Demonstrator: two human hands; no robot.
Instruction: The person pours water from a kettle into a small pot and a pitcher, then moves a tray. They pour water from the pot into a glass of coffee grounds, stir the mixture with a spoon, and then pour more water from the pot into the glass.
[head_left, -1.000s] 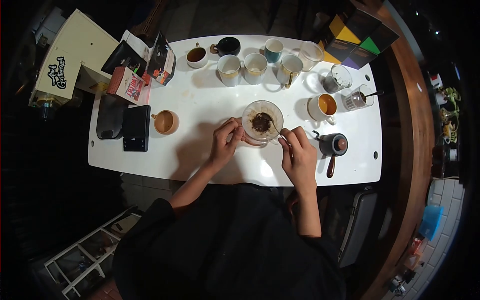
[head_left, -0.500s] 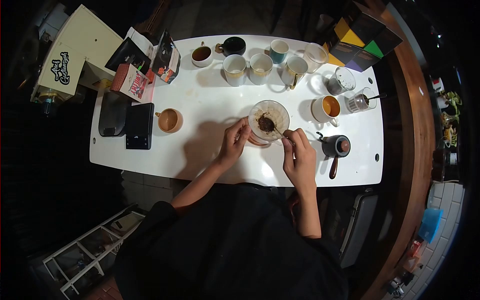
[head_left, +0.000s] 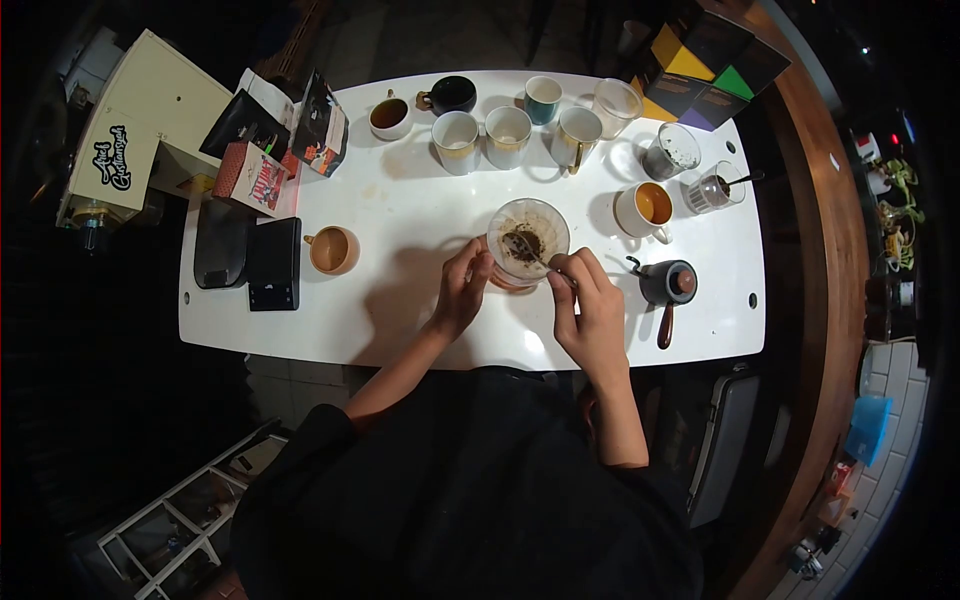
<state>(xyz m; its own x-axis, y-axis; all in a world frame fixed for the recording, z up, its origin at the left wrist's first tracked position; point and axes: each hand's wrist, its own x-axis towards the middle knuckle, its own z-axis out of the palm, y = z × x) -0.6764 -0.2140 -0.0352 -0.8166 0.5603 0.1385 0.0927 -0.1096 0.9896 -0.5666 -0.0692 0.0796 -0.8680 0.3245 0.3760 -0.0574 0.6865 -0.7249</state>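
Note:
A clear coffee dripper (head_left: 557, 225) lined with a pale filter sits over a glass vessel with reddish-brown liquid (head_left: 515, 288), at the middle of the table's near side. Dark wet coffee grounds (head_left: 533, 236) lie in the filter. My left hand (head_left: 464, 290) is closed on the left side of the dripper; its exact grip on rim or handle is partly hidden. Pinched in my right hand (head_left: 592, 310) is a thin metal spoon (head_left: 526, 248), its bowl down in the grounds. To the right of that hand stands a small dark kettle with a wooden handle (head_left: 655, 283).
Several cups and mugs, among them a white mug (head_left: 457, 140), line the far side. Glasses (head_left: 672, 152) and an orange-lined mug (head_left: 640, 215) stand at right. A brown cup (head_left: 333, 250), black scale (head_left: 273, 265) and coffee bags (head_left: 325, 125) occupy the left of the white table (head_left: 400, 210).
My right hand has shifted slightly left and the spoon now reaches further across the grounds, which look more spread out. The whole view has shifted a little; my left hand keeps its hold.

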